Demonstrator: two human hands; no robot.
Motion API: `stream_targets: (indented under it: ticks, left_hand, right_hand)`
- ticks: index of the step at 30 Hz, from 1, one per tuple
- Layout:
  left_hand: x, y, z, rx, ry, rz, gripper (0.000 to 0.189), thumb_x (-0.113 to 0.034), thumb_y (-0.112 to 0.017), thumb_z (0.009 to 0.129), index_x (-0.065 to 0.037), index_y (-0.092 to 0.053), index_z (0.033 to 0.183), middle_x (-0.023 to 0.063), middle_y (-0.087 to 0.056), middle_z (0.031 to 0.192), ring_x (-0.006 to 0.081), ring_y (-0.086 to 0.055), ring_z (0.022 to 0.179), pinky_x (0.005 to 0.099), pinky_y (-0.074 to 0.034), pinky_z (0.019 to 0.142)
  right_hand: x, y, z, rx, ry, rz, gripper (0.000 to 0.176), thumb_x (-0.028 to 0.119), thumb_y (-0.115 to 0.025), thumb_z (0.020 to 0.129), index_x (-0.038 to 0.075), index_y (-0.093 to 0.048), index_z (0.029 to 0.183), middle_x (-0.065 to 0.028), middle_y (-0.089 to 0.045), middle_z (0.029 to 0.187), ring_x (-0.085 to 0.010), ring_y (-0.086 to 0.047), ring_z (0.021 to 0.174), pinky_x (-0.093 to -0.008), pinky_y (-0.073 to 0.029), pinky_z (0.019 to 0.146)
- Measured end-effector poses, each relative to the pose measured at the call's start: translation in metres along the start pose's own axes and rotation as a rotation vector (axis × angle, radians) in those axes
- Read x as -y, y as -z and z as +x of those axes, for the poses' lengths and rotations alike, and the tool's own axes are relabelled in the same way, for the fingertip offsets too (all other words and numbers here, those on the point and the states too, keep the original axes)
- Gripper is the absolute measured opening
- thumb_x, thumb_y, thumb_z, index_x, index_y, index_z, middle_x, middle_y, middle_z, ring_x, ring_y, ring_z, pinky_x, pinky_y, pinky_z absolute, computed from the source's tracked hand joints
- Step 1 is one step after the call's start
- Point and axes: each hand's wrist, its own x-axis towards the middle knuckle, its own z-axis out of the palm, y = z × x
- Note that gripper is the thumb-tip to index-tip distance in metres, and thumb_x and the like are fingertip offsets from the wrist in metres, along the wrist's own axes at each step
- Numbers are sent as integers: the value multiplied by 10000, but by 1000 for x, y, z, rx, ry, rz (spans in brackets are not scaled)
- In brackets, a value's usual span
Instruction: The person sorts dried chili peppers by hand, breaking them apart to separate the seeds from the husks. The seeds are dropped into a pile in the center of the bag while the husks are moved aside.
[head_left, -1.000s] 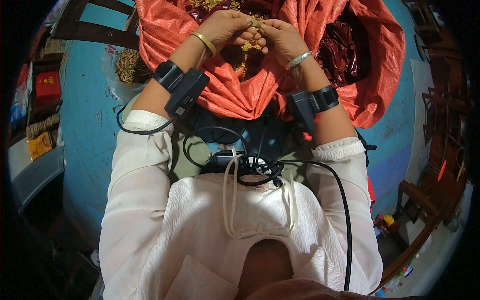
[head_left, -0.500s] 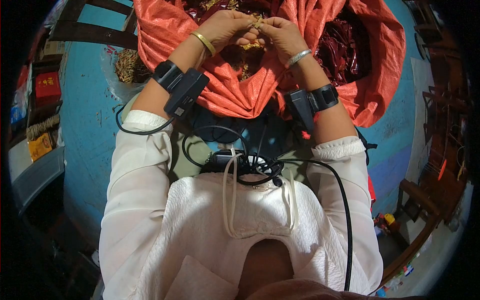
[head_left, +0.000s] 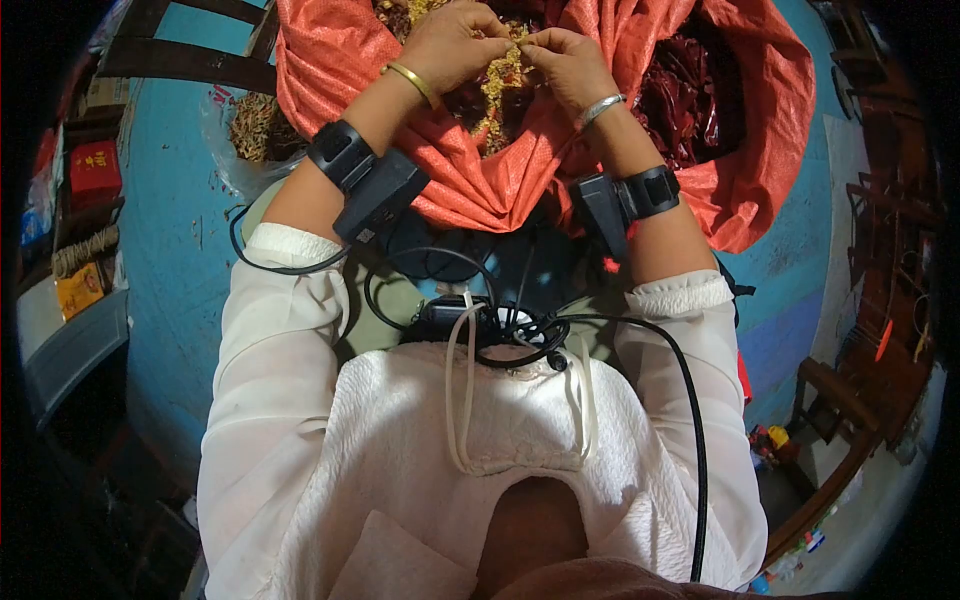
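Note:
My left hand (head_left: 460, 45) and my right hand (head_left: 568, 65) meet at the top of the view, fingertips almost touching. Each is closed in a pinch, and whatever lies between the fingers is too small to make out. Below them hangs the open mouth of an orange-red woven sack (head_left: 470, 190). Inside it, yellow seed-like bits (head_left: 495, 85) lie in a strip over darker contents. Shiny dark red pods that look like dried chilies (head_left: 685, 95) fill a second opening in the orange-red sacking, to the right of my right hand.
A clear plastic bag (head_left: 232, 165) with brown stem-like pieces (head_left: 262, 128) lies on the blue floor (head_left: 170, 250) at left. A dark wooden chair (head_left: 185, 66) stands behind it. Black cables (head_left: 690, 430) run over my lap and chest. Wooden furniture (head_left: 885, 270) lines the right side.
My hands have parted slightly at the fingertips, and my left hand has shifted up and left. More of the yellow bits now show beneath them.

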Motion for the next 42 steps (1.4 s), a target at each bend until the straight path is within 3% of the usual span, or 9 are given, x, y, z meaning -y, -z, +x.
stream_targets:
  ticks: [2, 7, 10, 16, 22, 29, 31, 33, 42]
  left_hand:
    - [-3, 6, -1, -157, -288, 347, 123, -131, -595, 793, -19, -618, 838, 3, -602, 746, 89, -573, 703, 217, -449, 610]
    - [-62, 62, -11, -471, 97, -94, 79, -81, -564, 794, -19, -609, 814, 30, -580, 680, 92, -529, 587, 232, -422, 513]
    - [-23, 115, -31, -814, -106, 233, 121, -123, -590, 795, -28, -636, 853, 39, -636, 807, 99, -596, 717, 211, -470, 625]
    - [21, 191, -87, -938, 334, 522, 212, -230, -618, 770, -62, -649, 895, 58, -647, 800, 111, -604, 708, 247, -478, 637]
    - [33, 197, -102, -104, 939, 981, 251, -328, -534, 787, -186, -629, 971, 86, -615, 950, 284, -571, 901, 396, -455, 758]
    - [57, 199, -102, 97, 989, 830, 277, -339, -542, 782, -118, -647, 912, 102, -634, 825, 283, -594, 771, 357, -459, 686]
    - [26, 172, -91, -91, 617, 558, 263, -310, -555, 781, -76, -650, 853, 101, -630, 767, 272, -590, 695, 332, -455, 641]
    - [3, 134, -79, -324, 208, 309, 199, -200, -598, 782, -23, -634, 865, 56, -610, 692, 90, -545, 623, 233, -440, 599]
    - [-11, 21, -32, 55, -80, 469, 178, -212, -558, 754, -85, -634, 852, 114, -612, 788, 281, -586, 723, 361, -464, 677]
  right_hand:
    - [-13, 3, 6, -20, 67, -116, 175, 140, -599, 755, 28, -611, 888, -57, -613, 703, -132, -587, 616, -255, -463, 532]
    - [-31, -2, 13, -115, 179, -226, 237, 168, -598, 735, 59, -622, 944, -117, -630, 792, -202, -610, 723, -291, -474, 677]
    - [-30, 1, 14, -100, 190, -323, 242, 194, -589, 737, 72, -625, 941, -135, -626, 828, -244, -610, 759, -315, -470, 706]
    - [-12, -8, 7, -26, 212, -661, 256, 228, -580, 732, 98, -619, 950, -145, -613, 864, -290, -585, 824, -370, -451, 755]
    - [-11, -22, 5, 23, 291, -1081, 189, 207, -562, 741, 71, -615, 860, -159, -605, 855, -316, -576, 833, -400, -464, 735]
    - [-14, -30, 4, -15, 293, -1151, 206, 255, -566, 743, 74, -603, 835, -160, -600, 811, -327, -570, 795, -414, -457, 701]
    - [-14, -31, 2, -18, 274, -1137, 219, 270, -563, 746, 73, -598, 835, -160, -599, 811, -327, -569, 796, -417, -457, 699]
    - [-14, -32, 3, -22, 272, -1176, 224, 261, -550, 758, 70, -604, 862, -157, -608, 841, -327, -585, 801, -414, -479, 695]
    - [-22, -18, 14, -100, 322, -787, 209, 252, -582, 747, 58, -619, 816, -140, -610, 703, -255, -608, 689, -360, -483, 607]
